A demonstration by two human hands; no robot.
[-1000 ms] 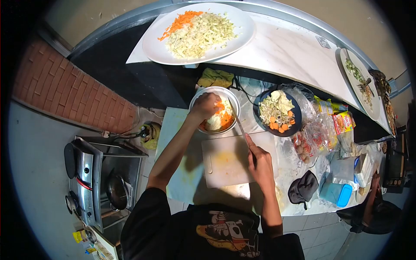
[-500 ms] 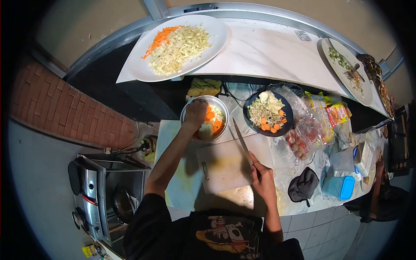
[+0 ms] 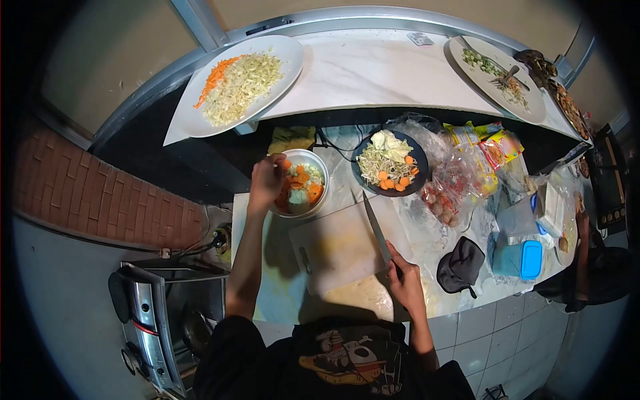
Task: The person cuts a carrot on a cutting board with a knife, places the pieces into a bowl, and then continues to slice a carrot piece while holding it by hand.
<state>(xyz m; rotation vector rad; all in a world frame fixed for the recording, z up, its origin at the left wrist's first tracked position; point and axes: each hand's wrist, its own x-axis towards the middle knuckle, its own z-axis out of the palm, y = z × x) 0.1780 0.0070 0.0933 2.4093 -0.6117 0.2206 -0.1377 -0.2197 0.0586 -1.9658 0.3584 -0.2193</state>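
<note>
My left hand (image 3: 267, 181) grips the near-left rim of a small metal bowl (image 3: 319, 169) that holds carrot slices and pale vegetable pieces. My right hand (image 3: 404, 277) is closed on the handle of a knife (image 3: 375, 223), whose blade points away from me over the white cutting board (image 3: 340, 247). The board lies bare on the counter between my two hands, just below the bowl.
A dark plate of sprouts, cabbage and carrot (image 3: 389, 163) sits right of the bowl. Plastic bags of food (image 3: 460, 180), a black cloth (image 3: 461, 267) and a blue-lidded box (image 3: 517, 259) crowd the right. Two white plates (image 3: 233, 83) (image 3: 497, 67) rest on the far ledge. A stove (image 3: 160, 320) stands lower left.
My left hand came out of the bowl's contents and now holds its left rim. The knife hand stayed over the board. The view shifted left and down.
</note>
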